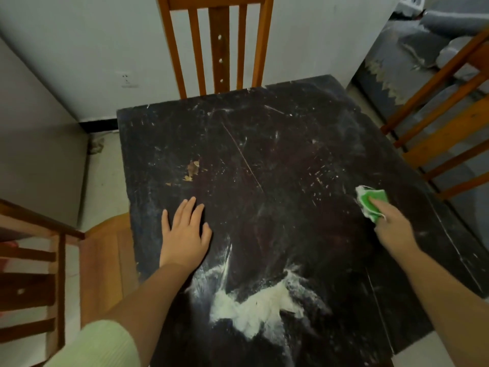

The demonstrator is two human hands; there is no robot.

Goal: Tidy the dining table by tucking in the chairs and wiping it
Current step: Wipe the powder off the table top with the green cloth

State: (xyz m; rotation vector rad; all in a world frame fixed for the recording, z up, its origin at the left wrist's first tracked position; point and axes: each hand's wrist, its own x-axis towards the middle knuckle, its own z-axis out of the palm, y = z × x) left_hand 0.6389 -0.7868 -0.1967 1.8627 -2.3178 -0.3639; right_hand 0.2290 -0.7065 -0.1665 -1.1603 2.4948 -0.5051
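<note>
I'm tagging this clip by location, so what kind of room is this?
Probably a home dining area. A dark table has wooden chairs around it, and a sofa sits beyond on the right. The right hand holds a green cloth on the table near white powder.

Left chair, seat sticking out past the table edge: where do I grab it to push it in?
Grip the left chair by its top rail, coming from above with the left hand; the rail lies bare at the table's left, nearest that hand.
</note>
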